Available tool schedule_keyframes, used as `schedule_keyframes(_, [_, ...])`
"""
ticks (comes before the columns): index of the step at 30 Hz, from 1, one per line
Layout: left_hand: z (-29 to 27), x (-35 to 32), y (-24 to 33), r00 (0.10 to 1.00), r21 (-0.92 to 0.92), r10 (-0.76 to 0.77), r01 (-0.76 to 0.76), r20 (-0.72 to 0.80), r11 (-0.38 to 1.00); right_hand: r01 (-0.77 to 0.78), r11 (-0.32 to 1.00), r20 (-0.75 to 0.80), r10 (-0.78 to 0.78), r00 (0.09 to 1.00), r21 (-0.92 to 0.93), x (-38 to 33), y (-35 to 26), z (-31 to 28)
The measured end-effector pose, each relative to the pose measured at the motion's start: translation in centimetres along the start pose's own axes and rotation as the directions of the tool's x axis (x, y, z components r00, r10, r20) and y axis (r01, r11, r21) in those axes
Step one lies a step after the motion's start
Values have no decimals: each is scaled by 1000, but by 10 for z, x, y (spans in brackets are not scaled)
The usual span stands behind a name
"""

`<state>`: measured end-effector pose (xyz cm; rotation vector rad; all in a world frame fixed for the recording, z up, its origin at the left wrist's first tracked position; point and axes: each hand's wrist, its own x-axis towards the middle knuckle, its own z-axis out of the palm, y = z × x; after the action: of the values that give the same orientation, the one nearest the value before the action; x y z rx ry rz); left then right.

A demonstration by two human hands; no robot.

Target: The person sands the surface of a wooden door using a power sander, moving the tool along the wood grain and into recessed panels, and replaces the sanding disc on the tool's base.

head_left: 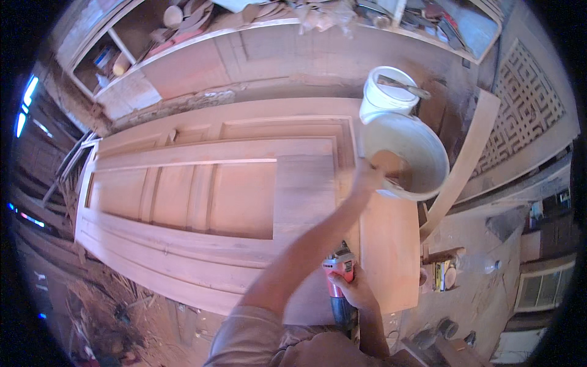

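Note:
My left arm stretches across the wooden door panel to a large white bucket (422,144) at the far right of the work surface. My left hand (369,177) is at the bucket's near-left rim, its fingers smeared by motion, so their grip does not show. The bucket's mouth is tipped toward me, with something brown (392,166) inside. Close to my body, my right hand (359,290) is closed around a red and black angle grinder (338,275), its grey head pointing away from me. The panelled door (306,183) lies flat beneath both arms.
Behind the bucket stands a smaller white bucket (382,104) with a stick-like tool (406,87) across its top. A curved wooden board (465,162) leans at the right, near a lattice panel (520,101). Cluttered shelves (244,27) line the back; wood scraps litter the floor.

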<state>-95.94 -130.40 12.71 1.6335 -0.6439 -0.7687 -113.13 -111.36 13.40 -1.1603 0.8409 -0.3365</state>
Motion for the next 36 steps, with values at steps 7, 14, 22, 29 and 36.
schedule_keyframes(7, [42, 2, -31, 981, 76, 73, -60, -178, 995, 65, 981, 28, -61, 998, -183, 16, 17, 10])
schedule_keyframes(14, [-1, -8, -35, 963, 213, 193, -152, -188, 965, 209, 953, 40, -205, 978, -220, 41, 5, 40])
schedule_keyframes(22, [-146, -185, -32, 876, -65, 403, -433, -264, 899, 417, 855, 16, -434, 901, -308, 133, -6, 24])
schedule_keyframes(29, [-93, -141, -82, 987, -732, -146, 54, -62, 679, 237, 830, -145, -353, 924, -505, 219, -84, 41])
schedule_keyframes(36, [-101, -60, -77, 933, -868, -191, 354, 304, 348, 172, 830, -176, -306, 935, -531, 272, -102, 31])
